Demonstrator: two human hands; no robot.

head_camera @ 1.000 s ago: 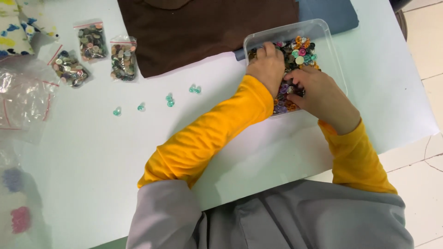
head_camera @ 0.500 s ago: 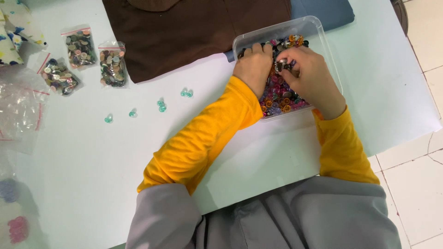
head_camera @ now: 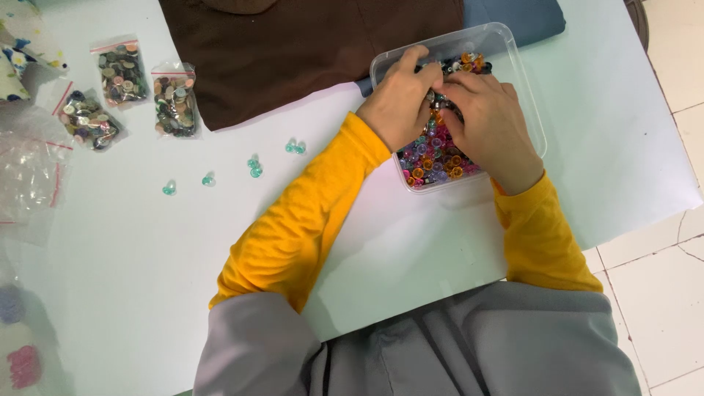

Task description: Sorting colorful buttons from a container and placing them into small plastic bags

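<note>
Many small pink, orange and purple buttons heaped in clear plastic tub, left hand and right hand both buried among them, grip impossible to tell, white worktop

Three clear zip bags of buttons upper left; empty clear bag below.

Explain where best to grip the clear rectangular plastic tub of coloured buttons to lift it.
Probably by its two long side rims, from above: the clear rectangular plastic tub is open-topped and shallow, and both hands, left hand and right hand, already fill its middle.
</note>
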